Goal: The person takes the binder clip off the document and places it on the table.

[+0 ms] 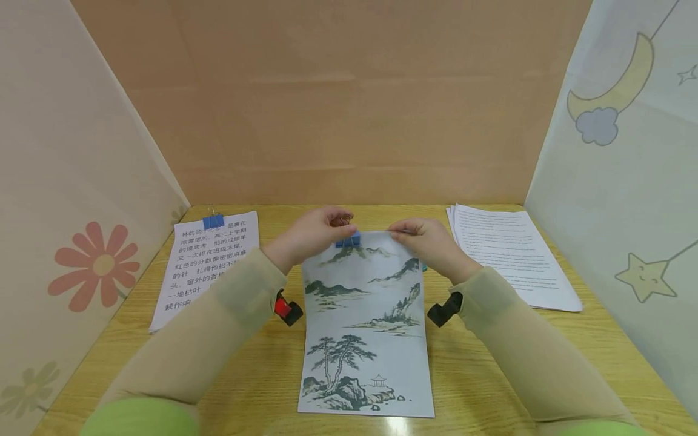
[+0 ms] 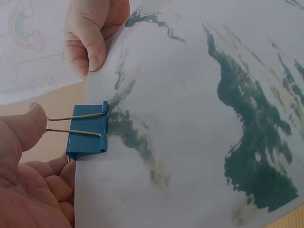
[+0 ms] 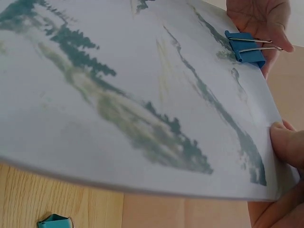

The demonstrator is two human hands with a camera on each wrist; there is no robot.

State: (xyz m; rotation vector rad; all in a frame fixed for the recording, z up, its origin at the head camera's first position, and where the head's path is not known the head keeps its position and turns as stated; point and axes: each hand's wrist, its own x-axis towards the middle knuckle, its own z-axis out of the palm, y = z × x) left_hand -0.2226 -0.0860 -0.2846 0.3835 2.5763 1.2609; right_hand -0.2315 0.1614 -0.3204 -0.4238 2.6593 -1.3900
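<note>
A paper stack printed with an ink landscape (image 1: pixel 365 327) is held up by its top edge, its lower end towards me. On that top edge sits a blue binder clip (image 2: pixel 88 130), its wire handles pointing away from the sheets. My left hand (image 1: pixel 313 236) grips the clip, thumb at the handle ends and the other fingers behind. With thumb and fingers, my right hand (image 1: pixel 422 245) pinches the stack at its top right corner. Under the paper's right side, a second binder clip (image 3: pixel 54 222), teal, lies on the table, mostly hidden in the head view.
At the left lies a text stack (image 1: pixel 191 266) with a blue binder clip (image 1: pixel 213 221) on its top edge; my left forearm covers part of it. Another stack of printed sheets (image 1: pixel 501 254), slightly fanned, lies at the right. Panels enclose the wooden table (image 1: pixel 245 375) on three sides.
</note>
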